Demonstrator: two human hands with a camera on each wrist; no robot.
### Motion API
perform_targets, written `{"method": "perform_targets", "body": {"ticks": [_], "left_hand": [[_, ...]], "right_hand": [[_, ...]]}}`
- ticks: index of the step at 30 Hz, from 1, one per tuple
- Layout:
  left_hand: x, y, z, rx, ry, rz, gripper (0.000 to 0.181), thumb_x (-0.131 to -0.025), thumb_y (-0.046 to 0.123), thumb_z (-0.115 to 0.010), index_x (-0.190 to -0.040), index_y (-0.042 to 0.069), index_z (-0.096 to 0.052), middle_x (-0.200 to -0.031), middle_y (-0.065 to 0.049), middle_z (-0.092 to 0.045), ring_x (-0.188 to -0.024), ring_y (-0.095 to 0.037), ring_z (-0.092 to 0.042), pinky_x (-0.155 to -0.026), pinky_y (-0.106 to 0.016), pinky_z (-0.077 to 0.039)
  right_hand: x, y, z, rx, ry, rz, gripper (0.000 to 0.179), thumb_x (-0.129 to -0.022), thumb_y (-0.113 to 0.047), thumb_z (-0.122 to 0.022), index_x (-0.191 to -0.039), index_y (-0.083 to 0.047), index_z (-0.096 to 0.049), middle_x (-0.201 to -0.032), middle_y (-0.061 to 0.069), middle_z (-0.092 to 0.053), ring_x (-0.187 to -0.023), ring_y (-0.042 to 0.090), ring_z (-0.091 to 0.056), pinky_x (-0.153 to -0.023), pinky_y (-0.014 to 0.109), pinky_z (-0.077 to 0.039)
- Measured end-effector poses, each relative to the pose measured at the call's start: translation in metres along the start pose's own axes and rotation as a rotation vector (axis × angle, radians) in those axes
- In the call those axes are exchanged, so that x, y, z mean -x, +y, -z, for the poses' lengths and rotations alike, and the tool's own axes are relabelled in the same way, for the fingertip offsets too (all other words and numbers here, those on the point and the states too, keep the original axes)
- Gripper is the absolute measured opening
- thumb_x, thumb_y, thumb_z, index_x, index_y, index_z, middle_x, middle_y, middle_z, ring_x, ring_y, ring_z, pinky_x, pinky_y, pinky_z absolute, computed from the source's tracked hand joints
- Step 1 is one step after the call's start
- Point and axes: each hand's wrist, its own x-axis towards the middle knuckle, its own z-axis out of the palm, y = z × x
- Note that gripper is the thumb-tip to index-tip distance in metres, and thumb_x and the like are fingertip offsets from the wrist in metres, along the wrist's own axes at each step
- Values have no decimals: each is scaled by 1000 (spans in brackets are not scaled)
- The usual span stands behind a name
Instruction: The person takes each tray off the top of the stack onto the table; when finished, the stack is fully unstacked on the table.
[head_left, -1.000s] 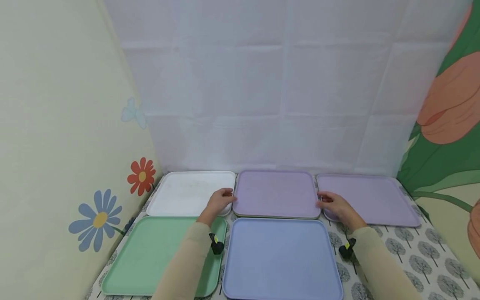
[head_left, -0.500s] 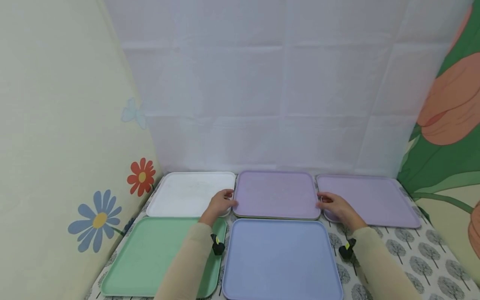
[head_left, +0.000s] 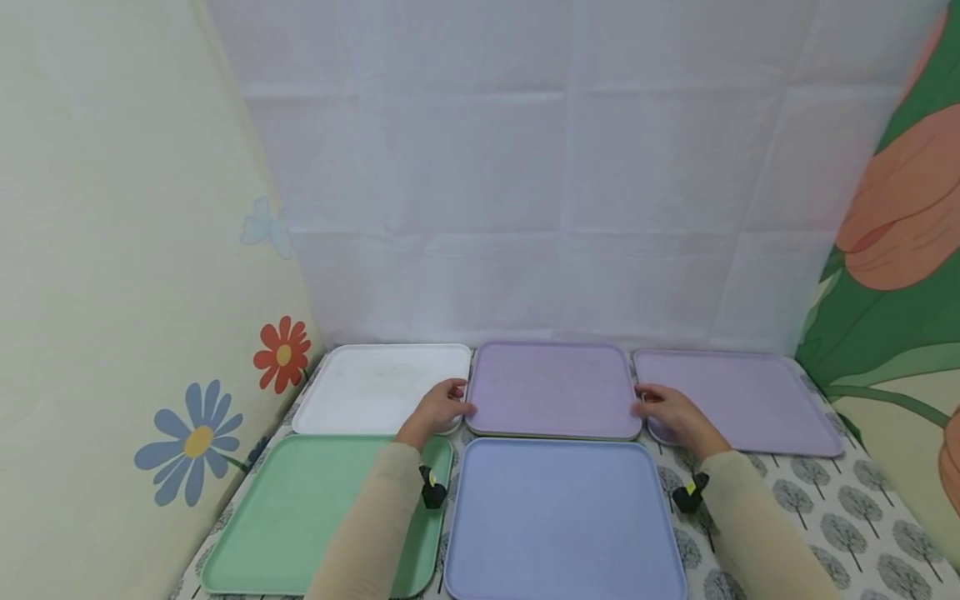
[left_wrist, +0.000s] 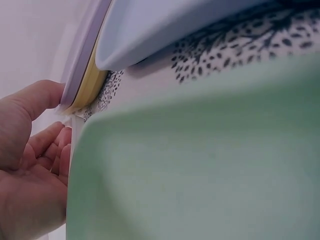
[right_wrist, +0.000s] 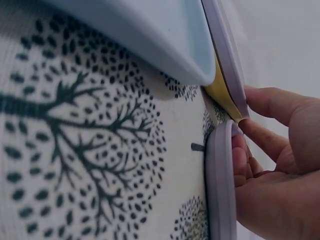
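A light purple tray (head_left: 553, 388) lies in the back middle, stacked on a yellow tray (left_wrist: 92, 82) whose edge shows in both wrist views. My left hand (head_left: 437, 410) holds the stack's left end, its thumb against the purple rim and its fingers bent lower down. At the opposite end, my right hand (head_left: 672, 413) pinches the rim between thumb and index finger. The other right fingers curl over the edge of a second purple tray (head_left: 738, 400). Both wrists carry small black devices.
Left of the stack is a white tray (head_left: 382, 388), with a green tray (head_left: 300, 512) in front under my left forearm. A blue tray (head_left: 566, 517) lies before the stack. The tablecloth (head_left: 862, 533) has a tree print. A pale cloth (head_left: 510, 167) hangs behind.
My left hand shifts very slightly and its thumb sits a little lower on the tray's edge. The trays and my right hand look nearly still.
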Motion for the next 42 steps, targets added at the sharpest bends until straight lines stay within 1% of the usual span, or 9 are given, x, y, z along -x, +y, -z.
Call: {"method": "perform_targets", "body": {"ticks": [7, 13, 15, 19, 23, 28, 35, 39, 42], "left_hand": [[1, 1, -1, -26, -17, 3, 69, -88, 15, -74, -148, -3, -45, -134, -22, -57, -123, -36, -54, -109, -50, -43], [3, 2, -2, -17, -21, -1, 70, -87, 15, -74, -148, -3, -45, -134, -22, -57, -124, -36, -54, -110, -50, -43], [3, 1, -3, -17, -20, -3, 70, -87, 15, -74, -148, -4, -45, -134, -22, -57, -124, -36, -54, -110, -50, -42], [3, 1, -2, -19, -13, -5, 70, -86, 14, -75, -147, -4, -46, -133, -22, -58, -123, -36, -55, -109, -50, -43], [3, 1, -2, -15, -9, -6, 70, -86, 15, -75, -147, -4, -47, -132, -21, -58, -122, -36, -55, -109, -50, -43], [2, 1, -2, -17, -6, 0, 69, -87, 15, -75, -148, -2, -47, -132, -20, -58, -121, -35, -55, -108, -49, -44], [2, 1, -1, -21, 2, 7, 69, -86, 15, -75, -148, -2, -47, -132, -19, -58, -121, -34, -55, -108, -49, -44], [2, 2, 0, -21, 4, 9, 69, -86, 15, -76, -147, -2, -48, -133, -19, -58, -122, -34, -55, -109, -49, -44], [3, 3, 0, -22, 3, 10, 69, -86, 15, -76, -147, -2, -48, -133, -20, -59, -123, -34, -55, -109, -49, -43]], "right_hand": [[1, -5, -1, 32, 19, -7, 64, -95, -19, -66, -149, 5, -42, -148, 32, -42, -138, 49, -38, -117, 59, -28], [3, -4, -1, 20, 39, -4, 60, -96, -17, -65, -148, 5, -44, -144, 31, -46, -134, 48, -41, -116, 59, -31], [3, -4, -2, 15, 42, -12, 60, -96, -17, -64, -148, 5, -45, -143, 31, -47, -133, 47, -42, -115, 59, -32], [3, -5, -4, 18, 59, 1, 57, -95, -14, -64, -145, 7, -47, -141, 32, -49, -131, 47, -44, -114, 59, -34], [2, -7, -5, 31, 81, 10, 55, -94, -12, -63, -143, 9, -48, -140, 33, -50, -132, 48, -44, -114, 58, -33], [2, -9, -8, 21, 104, 14, 52, -94, -9, -63, -141, 10, -50, -139, 33, -51, -131, 47, -46, -114, 57, -34], [1, -10, -11, 24, 140, 45, 50, -92, -6, -63, -137, 13, -53, -135, 34, -55, -127, 47, -49, -112, 56, -36], [1, -11, -12, 20, 150, 43, 49, -92, -5, -62, -137, 13, -53, -136, 34, -54, -129, 47, -48, -113, 56, -36], [1, -12, -13, 17, 153, 27, 49, -92, -5, -61, -137, 12, -53, -138, 34, -53, -131, 48, -47, -114, 56, -35]]}}
